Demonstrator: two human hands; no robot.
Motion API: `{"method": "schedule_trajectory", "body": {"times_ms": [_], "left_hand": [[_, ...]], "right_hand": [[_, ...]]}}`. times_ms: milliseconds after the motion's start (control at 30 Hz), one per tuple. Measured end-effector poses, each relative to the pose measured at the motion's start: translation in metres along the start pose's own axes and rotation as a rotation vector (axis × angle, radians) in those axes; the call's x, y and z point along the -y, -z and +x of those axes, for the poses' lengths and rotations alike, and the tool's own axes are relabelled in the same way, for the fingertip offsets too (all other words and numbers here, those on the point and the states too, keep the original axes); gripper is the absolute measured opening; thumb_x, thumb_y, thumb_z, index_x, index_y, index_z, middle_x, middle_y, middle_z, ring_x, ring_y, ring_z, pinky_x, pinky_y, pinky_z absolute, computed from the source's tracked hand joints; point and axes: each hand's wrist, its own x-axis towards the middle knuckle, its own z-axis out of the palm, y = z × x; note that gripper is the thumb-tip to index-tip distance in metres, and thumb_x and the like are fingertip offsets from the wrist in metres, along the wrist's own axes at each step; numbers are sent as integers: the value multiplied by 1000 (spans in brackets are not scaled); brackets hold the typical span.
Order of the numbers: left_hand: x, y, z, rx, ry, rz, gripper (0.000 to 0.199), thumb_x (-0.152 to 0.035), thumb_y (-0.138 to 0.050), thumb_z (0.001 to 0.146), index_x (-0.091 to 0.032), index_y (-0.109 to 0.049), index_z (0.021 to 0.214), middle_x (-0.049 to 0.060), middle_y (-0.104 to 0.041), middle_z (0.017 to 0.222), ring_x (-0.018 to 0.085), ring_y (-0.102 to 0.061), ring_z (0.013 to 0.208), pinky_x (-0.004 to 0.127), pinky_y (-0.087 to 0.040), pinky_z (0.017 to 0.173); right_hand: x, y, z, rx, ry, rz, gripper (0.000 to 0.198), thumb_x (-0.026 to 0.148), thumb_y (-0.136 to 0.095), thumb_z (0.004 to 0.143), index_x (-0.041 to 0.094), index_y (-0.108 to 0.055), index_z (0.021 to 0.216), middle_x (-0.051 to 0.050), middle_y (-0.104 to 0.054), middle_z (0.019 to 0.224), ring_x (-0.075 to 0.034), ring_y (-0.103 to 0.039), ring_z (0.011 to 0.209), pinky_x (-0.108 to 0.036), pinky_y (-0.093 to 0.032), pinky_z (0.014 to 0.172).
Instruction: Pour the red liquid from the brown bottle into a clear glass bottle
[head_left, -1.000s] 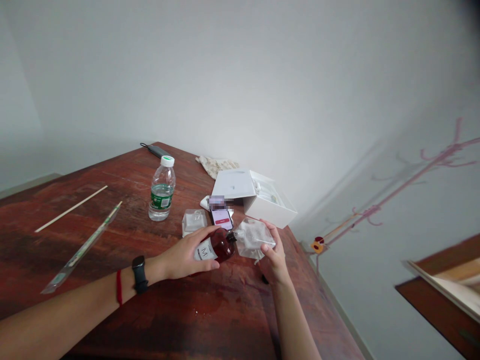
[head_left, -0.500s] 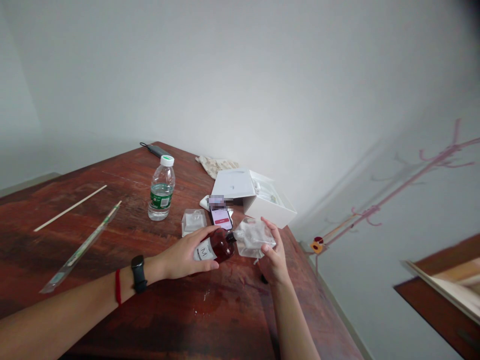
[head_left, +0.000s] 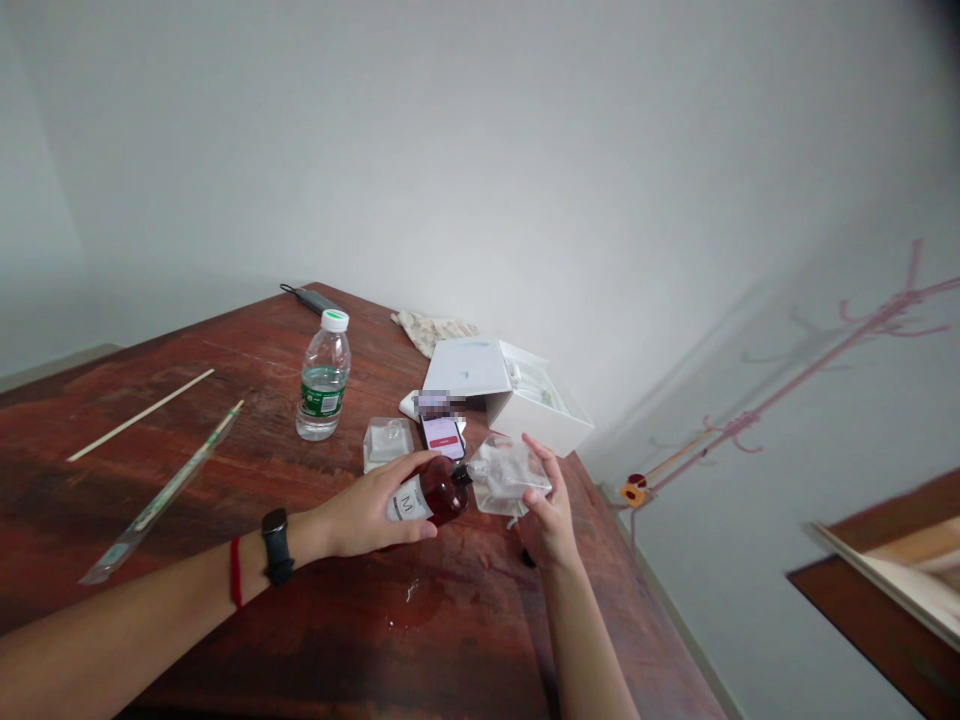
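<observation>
My left hand [head_left: 381, 508] is wrapped round a dark red-brown bottle [head_left: 444, 490] with a white label marked M. The bottle lies tilted on its side in the air, its black neck pointing right. My right hand [head_left: 550, 510] grips a clear, square-sided plastic pouch or bottle [head_left: 511, 470] by its right side. Its narrow spout meets the black neck of the brown bottle. Whether liquid is passing between them I cannot tell. Behind my left hand lies a small clear square container [head_left: 388, 440], next to a phone [head_left: 444, 437] with a lit screen.
A water bottle [head_left: 322, 385] with a green label stands on the wooden table [head_left: 247, 480]. To its left lie a bare chopstick [head_left: 142, 415] and wrapped chopsticks [head_left: 169, 495]. Behind sit an open white box [head_left: 536, 415], a cloth [head_left: 431, 328] and a grey case [head_left: 311, 299]. Wet drops [head_left: 411, 590] mark the near tabletop.
Almost nothing differs. Both hands keep the brown bottle and the clear container joined in the same place.
</observation>
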Motion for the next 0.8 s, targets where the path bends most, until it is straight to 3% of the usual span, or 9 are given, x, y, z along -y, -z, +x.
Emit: {"method": "schedule_trajectory", "body": {"times_ms": [300,567,800], "left_hand": [[4,-2,-1,2,6,5,81,-51,-82,88,-24,-46,155,13,-57,157,37,-56,141,52,-39,124],[3,0,0,8,19,11,80,-49,-82,88,-24,-45,155,14,-55,159,37,-55,143,53,-39,123],[4,0,0,18,3,-4,81,-47,-83,88,-25,-44,155,12,-56,158,36,-56,142,52,-41,122]], "right_hand": [[5,-10,-4,-43,-14,12,83,53,-100,60,25,-67,131,-12,-79,124,-38,-75,114,-47,-62,93],[0,-1,0,10,-28,52,79,45,-101,60,30,-58,125,-9,-79,118,-34,-79,96,-42,-64,79],[0,1,0,24,-26,39,75,44,-100,62,29,-58,121,-10,-80,117,-34,-80,96,-45,-65,81]]}}
